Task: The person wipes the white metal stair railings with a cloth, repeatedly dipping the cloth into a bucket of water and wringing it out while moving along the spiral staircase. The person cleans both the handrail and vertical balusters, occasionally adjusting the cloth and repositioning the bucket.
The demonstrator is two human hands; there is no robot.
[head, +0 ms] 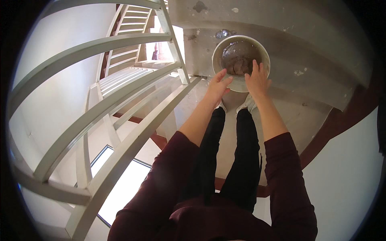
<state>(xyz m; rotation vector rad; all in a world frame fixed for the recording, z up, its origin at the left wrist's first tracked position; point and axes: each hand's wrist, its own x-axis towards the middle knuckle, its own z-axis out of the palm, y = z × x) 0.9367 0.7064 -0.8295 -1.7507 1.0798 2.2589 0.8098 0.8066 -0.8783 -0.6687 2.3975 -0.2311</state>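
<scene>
A round, pale bucket (pixel 214 57) stands on the concrete stair in front of my feet. In it lies murky brown water (pixel 235 49), with a darker crumpled lump (pixel 240 66), perhaps a wet cloth, near the middle. My left hand (pixel 217 85) hangs at the near left part of the rim, fingers apart and holding nothing. Over the near right part of the bucket is my right hand (pixel 257 79), its fingers spread and nothing in them. Whether either hand touches the rim, I cannot tell.
A white-painted metal railing (pixel 129 150) runs along my left side, the stairwell beyond it. Concrete steps (pixel 301 54) curve up ahead and to the right, spotted with paint. A wet patch (pixel 223 33) lies behind the bucket. Dark red skirting (pixel 319 141) borders the right wall.
</scene>
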